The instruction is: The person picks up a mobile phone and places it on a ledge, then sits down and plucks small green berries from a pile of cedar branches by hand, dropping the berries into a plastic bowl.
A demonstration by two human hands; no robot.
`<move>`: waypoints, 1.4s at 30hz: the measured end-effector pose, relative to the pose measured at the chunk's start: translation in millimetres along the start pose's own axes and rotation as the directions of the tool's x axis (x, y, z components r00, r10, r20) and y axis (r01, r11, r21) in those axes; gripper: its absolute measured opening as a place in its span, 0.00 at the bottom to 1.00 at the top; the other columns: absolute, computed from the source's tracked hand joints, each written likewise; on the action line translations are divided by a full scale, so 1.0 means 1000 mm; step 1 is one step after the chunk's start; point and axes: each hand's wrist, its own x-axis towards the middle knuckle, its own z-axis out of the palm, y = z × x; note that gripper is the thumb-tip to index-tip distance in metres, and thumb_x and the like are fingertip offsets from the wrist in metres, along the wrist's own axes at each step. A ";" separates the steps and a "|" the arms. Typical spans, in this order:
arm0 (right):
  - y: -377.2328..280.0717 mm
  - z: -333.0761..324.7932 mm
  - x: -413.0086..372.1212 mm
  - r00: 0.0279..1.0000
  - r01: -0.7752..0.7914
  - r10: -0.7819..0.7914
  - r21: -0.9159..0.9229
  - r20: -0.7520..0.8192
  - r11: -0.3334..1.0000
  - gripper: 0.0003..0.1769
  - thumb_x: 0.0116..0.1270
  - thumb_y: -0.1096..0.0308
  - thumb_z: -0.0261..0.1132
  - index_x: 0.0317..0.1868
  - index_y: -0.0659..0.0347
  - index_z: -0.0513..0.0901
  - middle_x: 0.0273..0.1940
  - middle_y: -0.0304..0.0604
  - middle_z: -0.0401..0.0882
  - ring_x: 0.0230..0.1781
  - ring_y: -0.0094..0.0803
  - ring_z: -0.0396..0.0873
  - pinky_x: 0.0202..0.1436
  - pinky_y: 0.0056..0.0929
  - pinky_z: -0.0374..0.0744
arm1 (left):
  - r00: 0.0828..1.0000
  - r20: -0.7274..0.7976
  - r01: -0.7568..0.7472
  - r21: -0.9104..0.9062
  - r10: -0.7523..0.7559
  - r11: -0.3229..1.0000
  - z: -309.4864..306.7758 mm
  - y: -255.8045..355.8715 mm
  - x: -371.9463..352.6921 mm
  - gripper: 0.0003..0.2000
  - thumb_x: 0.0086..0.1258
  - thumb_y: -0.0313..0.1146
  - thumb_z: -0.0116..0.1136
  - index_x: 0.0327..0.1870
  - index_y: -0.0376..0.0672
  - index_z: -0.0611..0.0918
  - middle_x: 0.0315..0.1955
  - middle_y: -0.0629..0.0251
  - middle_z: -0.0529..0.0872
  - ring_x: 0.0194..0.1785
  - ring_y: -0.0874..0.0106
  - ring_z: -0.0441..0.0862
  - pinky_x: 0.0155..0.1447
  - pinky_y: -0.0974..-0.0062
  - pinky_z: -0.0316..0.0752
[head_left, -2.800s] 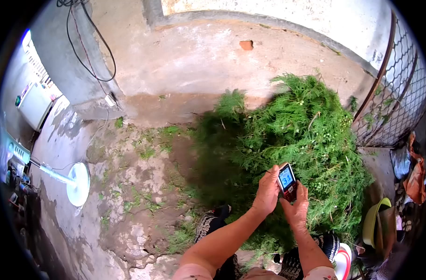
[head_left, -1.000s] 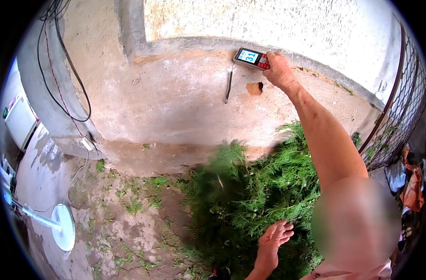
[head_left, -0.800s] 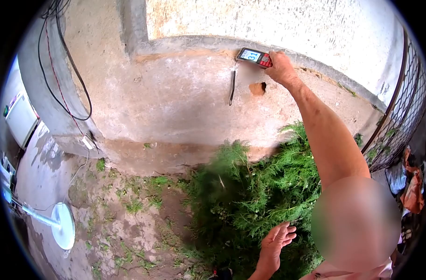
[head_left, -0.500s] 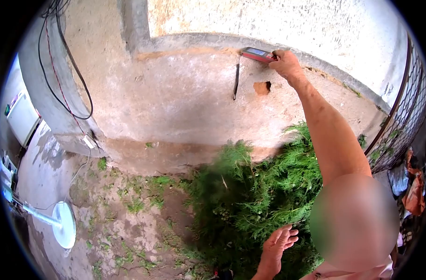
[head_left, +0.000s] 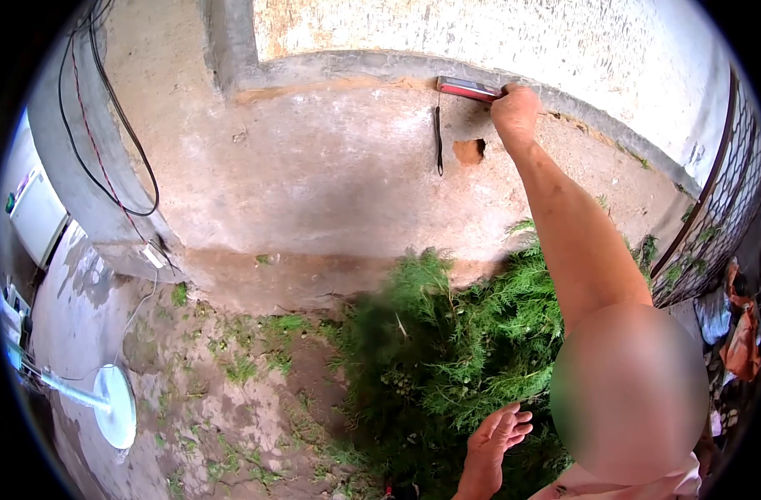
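My right hand (head_left: 518,115) is closed round one end of a red and grey handheld device (head_left: 470,88) high on the wall. The device lies nearly level against the wall, just under the grey ledge. From its left end hangs a black wrist strap (head_left: 439,142). A broken hole (head_left: 469,152) in the plaster is just below it. My left hand (head_left: 490,446) is low in front of the green bush (head_left: 472,333), palm partly turned up, fingers apart, holding nothing.
The curved plaster wall (head_left: 314,175) spans the view. Black cables (head_left: 122,125) hang at its left. A round white base with a pole (head_left: 115,407) is on the ground at lower left. A metal mesh (head_left: 713,200) and litter (head_left: 740,342) are at the right. A blurred patch covers the lower right.
My right hand and the device have shifted slightly right, and the device's face is seen more edge-on. The strap has moved right too. My left hand is nearly still.
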 end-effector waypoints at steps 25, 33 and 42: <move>-0.010 0.004 -0.021 0.927 -0.271 0.002 0.668 0.374 0.693 0.22 0.55 0.86 0.50 0.51 0.71 0.76 0.43 0.44 0.78 0.40 0.29 0.75 0.42 0.24 0.78 | 0.996 0.008 0.084 -0.046 -0.084 0.995 0.001 0.016 -0.003 0.24 0.70 0.47 0.47 0.56 0.34 0.71 0.48 0.53 0.79 0.51 0.65 0.78 0.58 0.68 0.70; -0.037 -0.031 -0.029 0.867 -0.423 0.073 0.650 0.493 0.631 0.23 0.53 0.84 0.53 0.52 0.70 0.75 0.47 0.46 0.78 0.46 0.29 0.74 0.51 0.22 0.71 | 0.994 0.010 0.106 -0.074 -0.106 0.992 0.005 0.009 -0.007 0.22 0.70 0.45 0.48 0.55 0.35 0.71 0.48 0.53 0.79 0.51 0.65 0.78 0.57 0.69 0.70; -0.032 -0.024 -0.030 0.877 -0.355 0.041 0.589 0.478 0.726 0.18 0.55 0.82 0.51 0.47 0.71 0.78 0.38 0.44 0.79 0.40 0.27 0.74 0.45 0.20 0.70 | 0.991 0.014 0.130 -0.093 -0.129 0.987 0.006 0.010 -0.005 0.22 0.70 0.45 0.48 0.56 0.35 0.71 0.48 0.53 0.79 0.51 0.65 0.77 0.58 0.69 0.70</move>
